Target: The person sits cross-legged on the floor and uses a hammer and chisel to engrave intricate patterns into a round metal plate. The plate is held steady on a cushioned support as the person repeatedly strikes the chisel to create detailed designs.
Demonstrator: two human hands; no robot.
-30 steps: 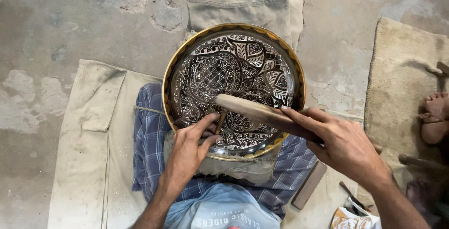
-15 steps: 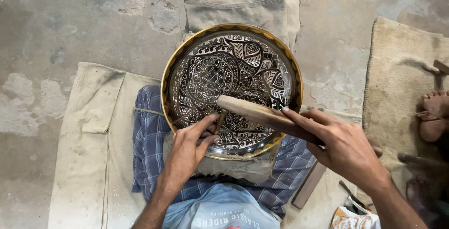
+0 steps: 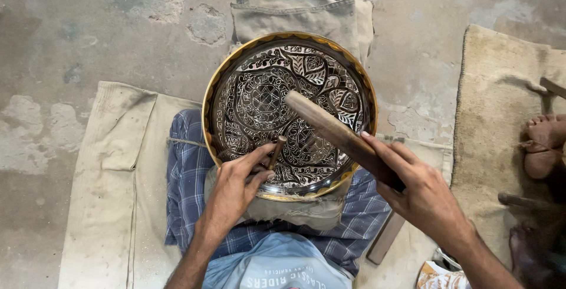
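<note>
Two hands at work: left hand (image 3: 233, 191) pinches a small chisel (image 3: 275, 151) upright on the engraved round tray's (image 3: 219, 85) near edge; right hand (image 3: 421, 191) grips a wooden mallet (image 3: 330, 131) above it. Colourful packet (image 3: 437, 276) lies at floor's bottom-right corner.

Wooden mallet (image 3: 336, 135): head was low across the near part of the engraved plate (image 3: 247, 88) in both earlier frames, close to the left hand (image 3: 236, 189). Now its head sits higher, over the plate's middle, well apart from that hand. Right hand (image 3: 424, 194) shifted slightly up with it.

Small chisel (image 3: 276, 152): previously hidden under the mallet, now exposed, tilted, tip on the plate, pinched by the left fingers (image 3: 259, 156).
</note>
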